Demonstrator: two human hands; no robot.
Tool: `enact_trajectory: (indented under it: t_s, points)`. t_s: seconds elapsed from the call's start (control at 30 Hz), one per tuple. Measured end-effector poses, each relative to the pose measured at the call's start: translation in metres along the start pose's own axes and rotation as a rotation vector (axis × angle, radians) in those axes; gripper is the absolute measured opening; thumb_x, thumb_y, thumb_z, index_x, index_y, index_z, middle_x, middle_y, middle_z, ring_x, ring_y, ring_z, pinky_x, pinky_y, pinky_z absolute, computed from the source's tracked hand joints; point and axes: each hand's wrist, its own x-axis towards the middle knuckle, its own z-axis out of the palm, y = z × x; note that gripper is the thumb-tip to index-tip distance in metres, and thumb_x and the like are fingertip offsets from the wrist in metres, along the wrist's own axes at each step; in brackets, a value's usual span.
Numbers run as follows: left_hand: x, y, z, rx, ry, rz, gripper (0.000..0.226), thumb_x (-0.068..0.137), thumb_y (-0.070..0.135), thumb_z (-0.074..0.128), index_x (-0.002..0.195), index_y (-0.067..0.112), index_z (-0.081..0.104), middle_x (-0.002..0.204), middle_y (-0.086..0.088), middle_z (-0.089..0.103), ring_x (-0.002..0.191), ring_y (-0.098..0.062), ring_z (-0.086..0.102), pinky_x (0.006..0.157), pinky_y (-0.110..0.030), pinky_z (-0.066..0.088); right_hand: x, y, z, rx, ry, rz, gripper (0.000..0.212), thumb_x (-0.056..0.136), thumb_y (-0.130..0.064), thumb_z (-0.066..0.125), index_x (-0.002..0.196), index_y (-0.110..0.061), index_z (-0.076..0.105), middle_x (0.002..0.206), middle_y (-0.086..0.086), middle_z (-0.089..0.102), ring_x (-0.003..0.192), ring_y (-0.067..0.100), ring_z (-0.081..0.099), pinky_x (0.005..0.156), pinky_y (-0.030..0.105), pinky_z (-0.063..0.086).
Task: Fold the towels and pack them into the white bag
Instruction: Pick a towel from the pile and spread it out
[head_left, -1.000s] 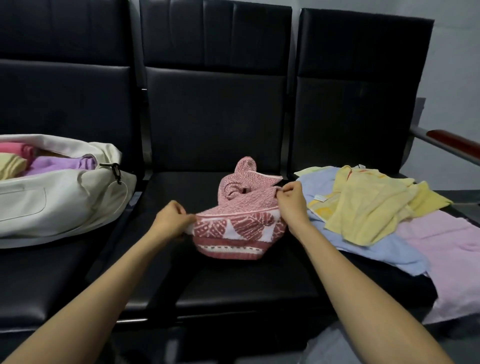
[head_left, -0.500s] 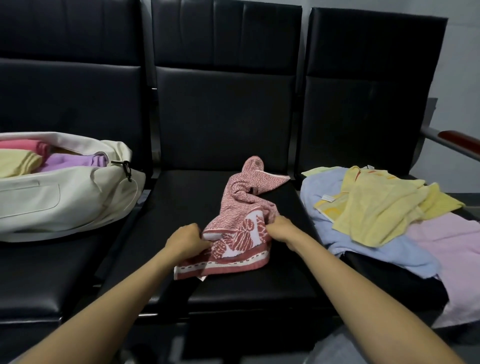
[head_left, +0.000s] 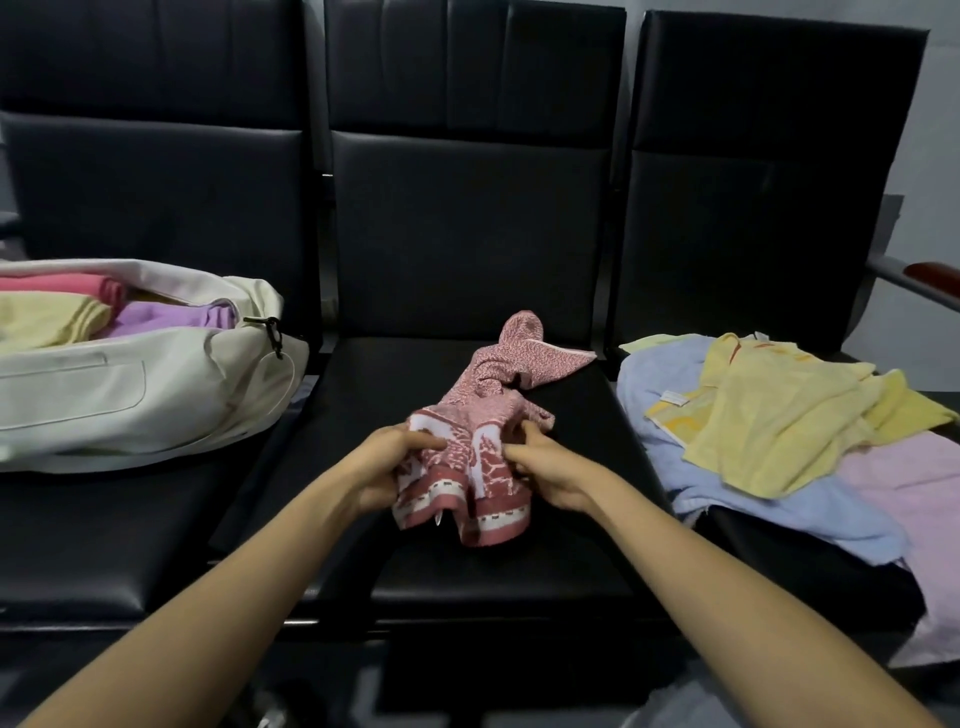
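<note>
A red and white patterned towel (head_left: 488, 395) lies crumpled on the middle black seat (head_left: 405, 551). My left hand (head_left: 387, 467) grips its near left part, and my right hand (head_left: 545, 467) grips its near right part, both fists close together. The towel's bordered end hangs bunched between them. The white bag (head_left: 130, 395) lies open on the left seat, holding a pink towel (head_left: 62, 283), a yellow towel (head_left: 47, 319) and a purple towel (head_left: 166, 319). On the right seat lie a yellow towel (head_left: 789, 415), a blue towel (head_left: 779, 509) and a pale pink towel (head_left: 914, 499).
Three black padded seats with tall backs stand in a row. A metal armrest with a red-brown pad (head_left: 930, 275) juts out at the far right. The bag's zipper pull (head_left: 272, 330) hangs off its right end.
Both hands have pulled the towel's near end toward me and moved closer together, bunching the bordered edge between them. The far end of the towel trails behind on the seat.
</note>
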Motion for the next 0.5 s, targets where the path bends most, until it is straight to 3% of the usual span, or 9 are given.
enact_trajectory:
  t_s: [0.07,0.13,0.27,0.33,0.43,0.5]
  points:
    - [0.0,-0.002,0.003,0.021,-0.035,0.03,0.039,0.084,-0.005,0.062,0.122,0.001,0.055,0.114,-0.025,0.066,0.09,-0.032,0.069,0.079,-0.042,0.058,0.004,-0.001,0.005,0.158,0.016,-0.026,0.089,0.089,-0.018,0.067,0.152,-0.023,0.005,0.128,0.012,0.058,0.1,0.021,0.064,0.085,0.035,0.054]
    - [0.0,-0.001,0.003,0.048,-0.052,0.052,0.044,0.082,-0.005,0.065,0.123,0.006,0.052,0.115,-0.023,0.066,0.094,-0.032,0.068,0.075,-0.041,0.058,0.004,-0.004,0.008,0.233,0.043,-0.06,0.082,0.088,-0.011,0.067,0.149,-0.019,0.013,0.118,0.011,0.06,0.093,0.02,0.065,0.078,0.033,0.057]
    - [-0.004,0.008,-0.001,0.087,0.051,0.196,0.039,0.082,-0.005,0.067,0.115,0.012,0.056,0.108,-0.017,0.066,0.082,-0.025,0.07,0.064,-0.036,0.058,0.0,-0.019,-0.001,0.068,0.175,-0.132,0.045,0.089,-0.001,0.062,0.129,-0.004,0.043,0.095,0.007,0.065,0.079,0.015,0.064,0.062,0.025,0.053]
    - [-0.009,0.019,-0.004,0.08,0.167,0.294,0.031,0.083,-0.006,0.064,0.104,0.017,0.061,0.098,-0.012,0.066,0.069,-0.018,0.069,0.054,-0.028,0.056,-0.001,-0.028,-0.018,-0.133,0.297,-0.223,0.035,0.088,-0.005,0.064,0.119,-0.013,0.049,0.085,0.002,0.062,0.074,0.012,0.061,0.065,0.025,0.048]
    - [-0.012,0.035,-0.022,0.226,0.344,0.406,0.032,0.086,-0.011,0.051,0.087,0.019,0.064,0.069,-0.006,0.058,0.033,-0.005,0.048,0.032,-0.013,0.035,-0.007,-0.038,-0.048,-0.443,0.544,-0.388,0.019,0.083,-0.006,0.069,0.095,-0.02,0.062,0.068,-0.004,0.055,0.064,0.008,0.051,0.067,0.025,0.042]
    - [-0.014,0.039,-0.037,0.423,0.307,0.37,0.029,0.087,-0.009,0.052,0.087,0.016,0.065,0.065,-0.005,0.06,0.037,-0.005,0.05,0.035,-0.015,0.037,-0.014,-0.038,-0.066,-0.52,0.595,-0.389,0.017,0.081,-0.004,0.07,0.088,-0.017,0.063,0.064,-0.003,0.053,0.061,0.008,0.049,0.062,0.024,0.039]
